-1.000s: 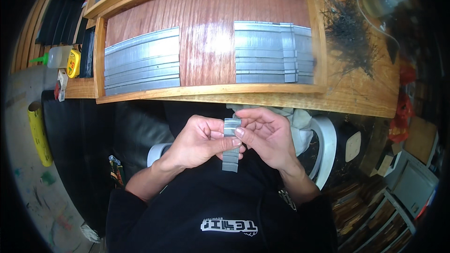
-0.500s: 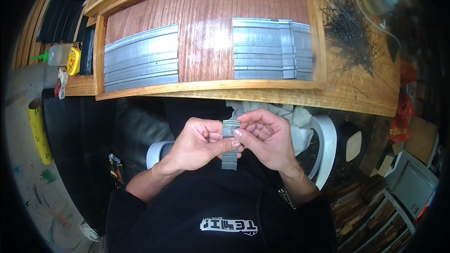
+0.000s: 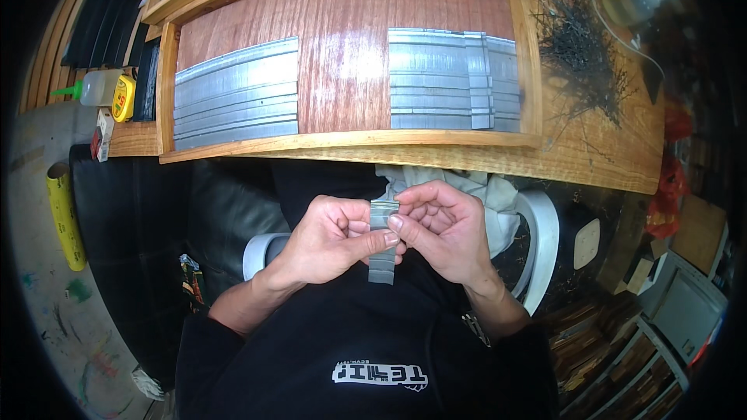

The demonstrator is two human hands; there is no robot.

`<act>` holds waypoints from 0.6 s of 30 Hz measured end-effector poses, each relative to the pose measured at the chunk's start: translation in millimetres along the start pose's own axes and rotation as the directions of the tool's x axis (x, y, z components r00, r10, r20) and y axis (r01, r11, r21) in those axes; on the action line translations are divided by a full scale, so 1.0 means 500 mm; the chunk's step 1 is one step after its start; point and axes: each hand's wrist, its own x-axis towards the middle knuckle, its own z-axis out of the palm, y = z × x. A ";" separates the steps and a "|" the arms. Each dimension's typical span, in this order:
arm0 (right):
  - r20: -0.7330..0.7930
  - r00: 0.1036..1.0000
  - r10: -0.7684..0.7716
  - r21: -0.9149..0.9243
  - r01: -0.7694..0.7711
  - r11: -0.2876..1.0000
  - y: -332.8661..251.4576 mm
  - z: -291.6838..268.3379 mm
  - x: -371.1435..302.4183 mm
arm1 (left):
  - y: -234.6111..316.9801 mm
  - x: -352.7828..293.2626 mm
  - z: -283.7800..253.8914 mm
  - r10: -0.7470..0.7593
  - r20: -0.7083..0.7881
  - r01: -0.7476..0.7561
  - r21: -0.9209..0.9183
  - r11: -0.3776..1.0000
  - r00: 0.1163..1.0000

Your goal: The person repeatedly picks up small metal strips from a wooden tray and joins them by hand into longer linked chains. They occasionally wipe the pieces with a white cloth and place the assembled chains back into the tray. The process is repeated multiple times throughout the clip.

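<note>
Grey strip (image 3: 384,216) | narrow, crossed by lighter and darker bands | pinched by left hand (image 3: 327,239) and right hand (image 3: 450,232)

Wooden surface (image 3: 595,157), warm honey-brown, visible grain, rounded front corner at right. Wide black leather-look seat (image 3: 128,218) at left, below surface edge. Pale curved chair armrests (image 3: 541,245) at both sides. Grey floor (image 3: 47,288) at far left, spotted with green, reddish and dark paint marks. Dark, speckled floor area (image 3: 564,198) at right, under surface. Grey metal-look frame (image 3: 685,311) at lower right, beside stacked wood pieces (image 3: 595,377). Bright light over middle of surface; outer room dim, far right blurred.
</note>
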 end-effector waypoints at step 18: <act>-0.043 0.977 0.210 0.220 -0.196 0.956 0.030 -0.013 0.035 | 0.018 0.055 -0.027 0.030 -0.012 -0.029 0.035 0.999 0.999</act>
